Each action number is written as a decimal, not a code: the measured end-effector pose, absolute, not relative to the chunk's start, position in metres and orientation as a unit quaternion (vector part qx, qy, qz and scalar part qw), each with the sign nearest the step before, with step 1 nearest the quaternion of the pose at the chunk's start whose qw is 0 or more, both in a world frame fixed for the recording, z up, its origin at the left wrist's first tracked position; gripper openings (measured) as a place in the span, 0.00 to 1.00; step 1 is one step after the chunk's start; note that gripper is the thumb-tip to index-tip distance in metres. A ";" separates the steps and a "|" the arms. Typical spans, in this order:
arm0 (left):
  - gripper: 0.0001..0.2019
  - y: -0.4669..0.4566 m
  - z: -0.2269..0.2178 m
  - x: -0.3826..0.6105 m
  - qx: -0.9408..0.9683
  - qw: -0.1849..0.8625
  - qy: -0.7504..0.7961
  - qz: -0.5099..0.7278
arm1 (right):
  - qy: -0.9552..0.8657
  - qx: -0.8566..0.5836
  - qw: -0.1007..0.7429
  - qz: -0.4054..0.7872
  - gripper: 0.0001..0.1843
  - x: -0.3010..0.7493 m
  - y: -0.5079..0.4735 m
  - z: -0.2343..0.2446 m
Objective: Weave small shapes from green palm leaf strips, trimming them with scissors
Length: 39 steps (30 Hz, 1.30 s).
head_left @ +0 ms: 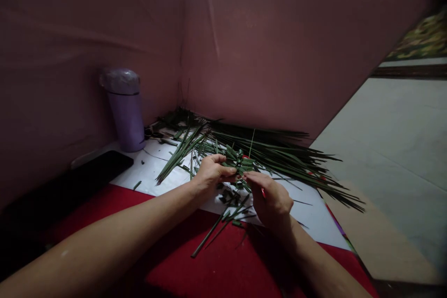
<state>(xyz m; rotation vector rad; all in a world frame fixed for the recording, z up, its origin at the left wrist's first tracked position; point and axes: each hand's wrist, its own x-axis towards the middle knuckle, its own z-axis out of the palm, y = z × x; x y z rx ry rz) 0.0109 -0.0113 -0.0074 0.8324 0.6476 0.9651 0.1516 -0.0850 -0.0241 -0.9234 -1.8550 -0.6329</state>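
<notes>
My left hand [212, 171] is closed on a folded green leaf piece [240, 162], its thumb and fingers pinching the left side. The piece has a knotted middle with short strips sticking out, and a thin stalk rises behind it. Close against the lower right of the piece is my right hand [270, 198], fingers bent and drawn together. A small red bit [263, 192] shows inside its palm; the rest of that thing is hidden. Cut leaf scraps [232, 195] and loose strips lie beneath both hands.
A bundle of long green leaves [279, 151] spreads across the white sheet [150, 167] behind my hands. At the left stand a purple tumbler [127, 118] with plastic over its top and a dark flat object [101, 167]. Red cloth [216, 270] covers the near side; pinkish walls [244, 46] rise behind.
</notes>
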 end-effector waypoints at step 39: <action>0.16 -0.014 -0.012 0.010 0.420 0.764 0.252 0.419 | -0.770 -0.403 0.445 -0.215 0.13 0.144 -0.087 -0.019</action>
